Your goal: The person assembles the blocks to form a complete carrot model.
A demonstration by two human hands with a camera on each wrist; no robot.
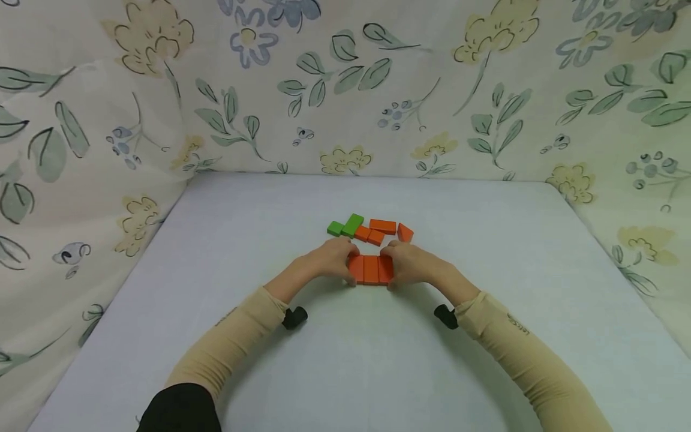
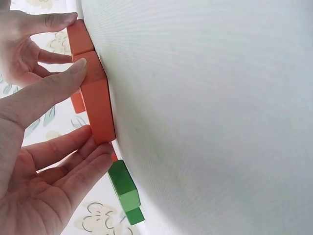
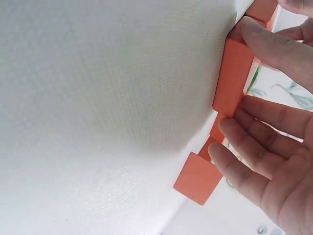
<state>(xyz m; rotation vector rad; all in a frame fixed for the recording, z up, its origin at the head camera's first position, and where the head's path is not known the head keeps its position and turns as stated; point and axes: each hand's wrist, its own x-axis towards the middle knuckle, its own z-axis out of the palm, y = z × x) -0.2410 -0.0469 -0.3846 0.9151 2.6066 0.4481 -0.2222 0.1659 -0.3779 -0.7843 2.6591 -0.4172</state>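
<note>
Three orange rectangular blocks (image 1: 370, 271) lie side by side in a row on the white table. At the row's left end, my left hand (image 1: 333, 258) grips the outer block between its thumb on the near end and fingers on the far end. My right hand (image 1: 411, 264) holds the right outer block the same way. In the left wrist view the left outer block (image 2: 100, 115) shows its long side under the left hand (image 2: 39, 200). The right wrist view shows the right outer block (image 3: 232, 78) against the right thumb and fingertips (image 3: 229, 125).
Just beyond the hands lie two green blocks (image 1: 352, 225), a long orange block (image 1: 382, 226), two smaller orange blocks (image 1: 375, 237) and an orange triangular block (image 1: 405, 233). Floral cloth (image 1: 345, 90) hangs behind the white table (image 1: 345, 372) and at its sides.
</note>
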